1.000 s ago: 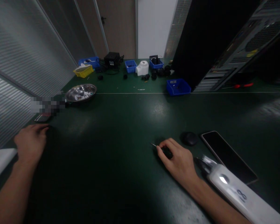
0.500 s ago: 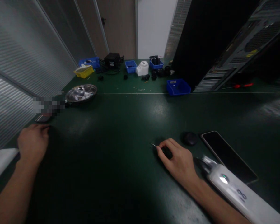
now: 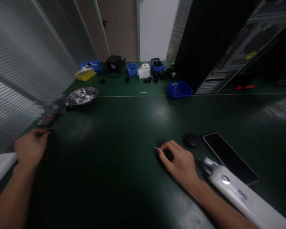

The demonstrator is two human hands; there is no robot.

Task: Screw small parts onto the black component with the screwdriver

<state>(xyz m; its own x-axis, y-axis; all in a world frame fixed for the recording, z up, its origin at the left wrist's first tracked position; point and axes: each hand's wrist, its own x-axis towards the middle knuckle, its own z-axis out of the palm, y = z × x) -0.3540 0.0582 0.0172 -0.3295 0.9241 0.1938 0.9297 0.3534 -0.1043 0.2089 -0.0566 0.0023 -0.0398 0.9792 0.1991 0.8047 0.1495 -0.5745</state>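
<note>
My right hand rests low over the green table, thumb and fingers closed on a small screwdriver. Its thin metal shaft points left past the thumb; most of the handle is hidden in the fingers. At the left, my left hand lies near the table edge with its fingertips pinched together. A small dark bit shows at those fingertips, too small to name. Just beyond the right hand sit a round black object and a smartphone with a dark screen.
A long white device marked 8 lies beside my right forearm, and a white object beside the left. Farther back are a metal bowl with small pieces, a blue bin, a yellow basket and a computer case.
The whole view has shifted slightly, so most things appear a little farther left. My left fingertips look more tightly pinched; the right hand keeps its hold on the screwdriver.
</note>
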